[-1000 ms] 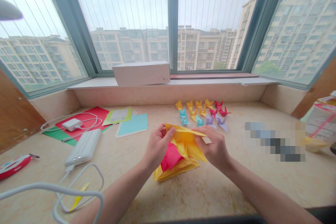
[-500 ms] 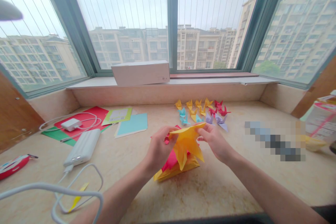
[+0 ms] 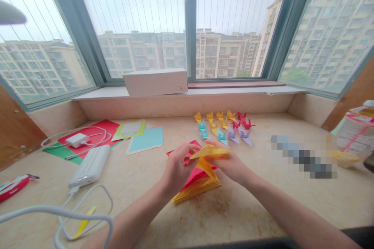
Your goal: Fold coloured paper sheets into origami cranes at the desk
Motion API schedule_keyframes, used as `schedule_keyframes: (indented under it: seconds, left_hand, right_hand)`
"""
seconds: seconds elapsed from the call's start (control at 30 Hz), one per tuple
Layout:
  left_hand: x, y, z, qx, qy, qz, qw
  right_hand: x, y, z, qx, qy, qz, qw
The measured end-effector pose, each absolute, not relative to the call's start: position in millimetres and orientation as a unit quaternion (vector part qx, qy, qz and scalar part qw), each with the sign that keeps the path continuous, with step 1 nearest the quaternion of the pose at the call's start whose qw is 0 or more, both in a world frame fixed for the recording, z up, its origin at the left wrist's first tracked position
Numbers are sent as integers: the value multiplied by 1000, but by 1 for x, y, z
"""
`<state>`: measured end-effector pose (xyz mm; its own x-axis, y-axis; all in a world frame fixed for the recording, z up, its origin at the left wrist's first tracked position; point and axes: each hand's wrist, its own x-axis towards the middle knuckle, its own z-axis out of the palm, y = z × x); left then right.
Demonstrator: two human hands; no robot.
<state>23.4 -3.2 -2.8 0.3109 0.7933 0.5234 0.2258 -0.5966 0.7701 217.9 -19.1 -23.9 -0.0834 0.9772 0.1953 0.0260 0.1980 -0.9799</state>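
Note:
A sheet of yellow origami paper [image 3: 210, 151], partly folded, is held between my two hands above a paper stack. My left hand [image 3: 179, 165] is closed on its left edge, fingers curled. On the right, my right hand [image 3: 230, 163] grips the other end, its fingers partly behind the paper. Below lies a stack of red paper [image 3: 193, 179] on top of yellow paper [image 3: 201, 190]. Beyond my hands stand several folded paper cranes: yellow cranes [image 3: 210, 117], red cranes [image 3: 242, 117], blue cranes [image 3: 222, 136] and lilac cranes [image 3: 244, 135].
To the left lie a white power bank [image 3: 90, 166], a white charger [image 3: 77, 139] with cables, red and green sheets, and blue paper [image 3: 146, 140]. A red-and-white tool [image 3: 14, 187] is at far left. A plastic bottle [image 3: 358, 130] stands right. A white box [image 3: 155, 82] rests on the sill.
The yellow paper has tilted from hanging spread open to lying flatter and narrower between my hands. My right hand has turned and moved slightly inward and down.

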Motion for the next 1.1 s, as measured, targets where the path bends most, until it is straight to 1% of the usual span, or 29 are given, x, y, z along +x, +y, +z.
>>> schedule_keyframes:
  seconds: [0.13,0.23,0.33,0.47,0.53,0.6,0.7,0.83,0.93,1.1]
  left_hand:
    - [23,-1,-3,754,343,487,277]
    - [22,2,-4,750,345,486,288]
    - [20,7,-6,732,360,485,315]
    - [15,17,-6,705,386,471,364]
    - [13,22,-6,702,398,458,372]
    - [11,25,-5,717,405,447,350]
    - [11,25,-6,760,392,429,291]
    - [12,21,-9,815,356,366,272]
    - [13,20,-11,814,385,357,250]
    - [10,21,-7,753,424,441,243]
  right_hand:
    - [217,-14,-30,-445,-605,401,525]
    - [222,-10,-29,-474,-605,378,516]
    - [229,-8,-23,-489,-581,402,512]
    - [237,-11,-9,-434,-544,478,536]
    - [240,-12,-4,-435,-514,503,542]
    - [243,-12,-2,-463,-510,492,532]
    - [244,-11,-5,-496,-561,425,508]
    - [240,-11,-13,-472,-638,372,482]
    - [238,-14,-14,-447,-663,391,456]
    - [239,-16,-10,-443,-629,493,406]
